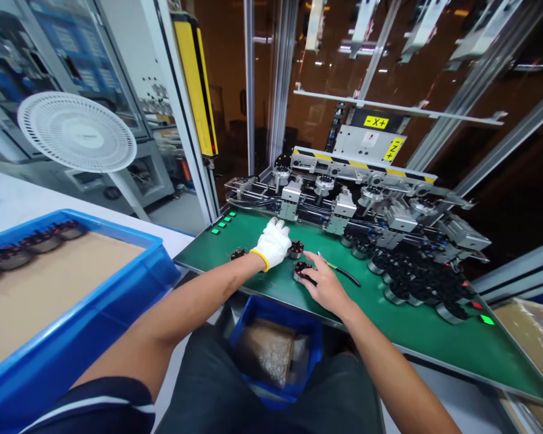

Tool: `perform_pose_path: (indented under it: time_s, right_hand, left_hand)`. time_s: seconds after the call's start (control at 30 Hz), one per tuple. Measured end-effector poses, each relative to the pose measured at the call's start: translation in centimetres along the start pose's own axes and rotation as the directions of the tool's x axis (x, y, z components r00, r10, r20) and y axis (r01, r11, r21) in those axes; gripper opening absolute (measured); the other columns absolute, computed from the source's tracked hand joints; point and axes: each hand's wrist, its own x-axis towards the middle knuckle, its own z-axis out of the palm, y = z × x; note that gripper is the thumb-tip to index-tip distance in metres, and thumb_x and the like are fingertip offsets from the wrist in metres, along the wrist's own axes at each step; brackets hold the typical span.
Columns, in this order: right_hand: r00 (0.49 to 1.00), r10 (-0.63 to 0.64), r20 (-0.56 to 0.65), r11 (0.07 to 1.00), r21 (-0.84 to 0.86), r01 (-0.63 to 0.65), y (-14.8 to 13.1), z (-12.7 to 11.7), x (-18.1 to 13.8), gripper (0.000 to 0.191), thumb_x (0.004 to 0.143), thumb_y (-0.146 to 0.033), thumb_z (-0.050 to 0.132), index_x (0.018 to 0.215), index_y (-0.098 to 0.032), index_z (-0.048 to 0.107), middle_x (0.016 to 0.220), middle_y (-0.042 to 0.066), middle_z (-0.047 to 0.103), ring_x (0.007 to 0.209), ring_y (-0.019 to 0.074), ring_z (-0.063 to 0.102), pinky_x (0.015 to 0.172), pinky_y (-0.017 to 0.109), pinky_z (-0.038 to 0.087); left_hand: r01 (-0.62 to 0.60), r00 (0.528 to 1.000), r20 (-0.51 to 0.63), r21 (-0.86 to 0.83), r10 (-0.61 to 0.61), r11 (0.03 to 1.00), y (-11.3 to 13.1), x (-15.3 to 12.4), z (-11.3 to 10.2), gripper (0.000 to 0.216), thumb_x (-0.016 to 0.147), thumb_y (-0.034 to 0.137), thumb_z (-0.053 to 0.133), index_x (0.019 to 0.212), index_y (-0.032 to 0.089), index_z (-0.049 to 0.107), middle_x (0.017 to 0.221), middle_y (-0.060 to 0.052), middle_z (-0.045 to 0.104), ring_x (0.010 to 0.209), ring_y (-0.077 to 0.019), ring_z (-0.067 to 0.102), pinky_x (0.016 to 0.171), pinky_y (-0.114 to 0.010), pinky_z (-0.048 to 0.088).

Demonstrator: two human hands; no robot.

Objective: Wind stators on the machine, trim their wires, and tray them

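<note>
My left hand (273, 242), in a white glove with a yellow cuff, is over the green worktop with its fingers curled; what lies inside them is hidden. Against its right side is a round motor stator (295, 249) with a black and red top. My bare right hand (323, 280) has its fingers around a second stator (300, 270) with a silver side, standing on the worktop. Beside that hand lies a hand tool with a dark curved handle (346, 275), its head partly hidden. Another stator (238, 254) shows partly behind my left wrist.
A machine fixture (344, 208) with several clamps spans the worktop's back (262, 289). Many stators (416, 280) crowd the right side. A blue tray (163, 259) holding stators is at left; a blue bin (314, 337) sits below. A white fan (79, 132) stands farther off.
</note>
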Motion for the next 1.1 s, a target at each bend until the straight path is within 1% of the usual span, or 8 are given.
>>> perform_pose_path:
  time_s: [0.1, 0.3, 0.5, 0.7, 0.8, 0.87, 0.93, 1.1]
  right_hand:
    - [1.000, -0.020, -0.018, 0.999, 0.045, 0.021, -0.6, -0.5, -0.6, 0.008, 0.093, -0.016, 0.067, 0.095, -0.016, 0.075, 0.152, 0.020, 0.049, 0.124, 0.0301, 0.065, 0.099, 0.045, 0.060]
    - [0.985, 0.088, -0.151, 0.993, 0.089, -0.075, -0.9, -2.6, -2.0, 0.009, 0.097, -0.021, 0.063, 0.098, -0.018, 0.071, 0.154, 0.020, 0.046, 0.133, 0.0310, 0.059, 0.109, 0.053, 0.052]
    - [0.965, 0.263, -0.019, 0.957, 0.135, -0.258, -0.2, -1.6, -1.5, 0.003, 0.087, -0.018, 0.071, 0.084, -0.017, 0.072, 0.145, 0.018, 0.056, 0.123, 0.0311, 0.065, 0.106, 0.050, 0.054]
    - [0.858, 0.500, -0.119, 0.853, 0.241, -0.464, -0.4, -2.2, 1.5, 0.007, 0.080, -0.013, 0.074, 0.081, -0.016, 0.069, 0.144, 0.021, 0.056, 0.142, 0.0375, 0.047, 0.122, 0.059, 0.034]
    - [0.768, 0.632, -0.099, 0.733, 0.399, -0.551, -2.2, -1.0, 1.8, 0.014, 0.084, -0.023, 0.076, 0.094, -0.017, 0.069, 0.135, 0.019, 0.063, 0.134, 0.0345, 0.056, 0.116, 0.055, 0.045]
    - [0.695, 0.719, 0.025, 0.586, 0.515, -0.625, -3.7, 0.7, 2.1, 0.019, 0.087, -0.032, 0.078, 0.089, -0.016, 0.067, 0.100, 0.015, 0.074, 0.097, 0.0296, 0.073, 0.089, 0.048, 0.063]
    - [0.614, 0.770, 0.173, 0.409, 0.605, -0.683, -4.7, 2.5, 2.7, 0.023, 0.091, -0.034, 0.076, 0.085, -0.014, 0.065, 0.077, 0.007, 0.071, 0.069, 0.0213, 0.072, 0.068, 0.037, 0.065]
    - [0.456, 0.825, 0.335, 0.086, 0.722, -0.686, -5.2, 4.4, 5.1, 0.015, 0.103, -0.027, 0.064, 0.105, -0.012, 0.065, 0.086, 0.000, 0.069, 0.070, 0.0113, 0.068, 0.064, 0.024, 0.061]
  left_hand:
    - [-0.025, 1.000, -0.005, -0.017, 0.024, 1.000, 0.0, -0.2, 0.1, 0.041, 0.080, 0.027, 0.069, 0.120, 0.022, 0.075, 0.123, -0.014, 0.069, 0.129, -0.0362, 0.051, 0.115, -0.061, 0.031]
    - [-0.138, 0.990, 0.028, -0.033, 0.139, 0.990, -1.7, -1.1, -1.7, 0.026, 0.081, 0.030, 0.068, 0.103, 0.019, 0.078, 0.122, -0.015, 0.070, 0.124, -0.0367, 0.055, 0.110, -0.057, 0.035]
    - [-0.253, 0.960, 0.114, -0.037, 0.256, 0.967, -0.8, 0.4, -2.5, 0.052, 0.070, 0.024, 0.078, 0.121, 0.026, 0.072, 0.133, -0.012, 0.067, 0.124, -0.0333, 0.057, 0.102, -0.045, 0.043]
    - [-0.243, 0.954, 0.172, -0.032, 0.245, 0.969, -0.6, -1.4, -2.0, 0.047, 0.076, 0.032, 0.075, 0.122, 0.021, 0.072, 0.125, -0.015, 0.070, 0.120, -0.0339, 0.061, 0.096, -0.043, 0.046]
    - [-0.221, 0.958, 0.182, -0.034, 0.224, 0.975, -1.0, -3.5, -1.9, 0.051, 0.078, 0.041, 0.074, 0.124, 0.018, 0.071, 0.126, -0.017, 0.069, 0.120, -0.0363, 0.061, 0.096, -0.045, 0.047]
    - [-0.220, 0.957, 0.185, -0.042, 0.224, 0.975, -1.2, -4.5, -1.8, 0.056, 0.079, 0.045, 0.073, 0.128, 0.019, 0.069, 0.130, -0.017, 0.067, 0.122, -0.0361, 0.059, 0.097, -0.045, 0.047]
    - [-0.226, 0.956, 0.179, -0.050, 0.231, 0.973, -1.3, -5.1, -1.5, 0.059, 0.079, 0.044, 0.073, 0.131, 0.020, 0.066, 0.137, -0.016, 0.063, 0.124, -0.0354, 0.058, 0.100, -0.044, 0.047]
    - [-0.243, 0.958, 0.144, -0.050, 0.247, 0.969, -1.5, -5.4, -0.5, 0.062, 0.080, 0.041, 0.070, 0.136, 0.015, 0.061, 0.146, -0.017, 0.057, 0.128, -0.0367, 0.056, 0.105, -0.047, 0.044]
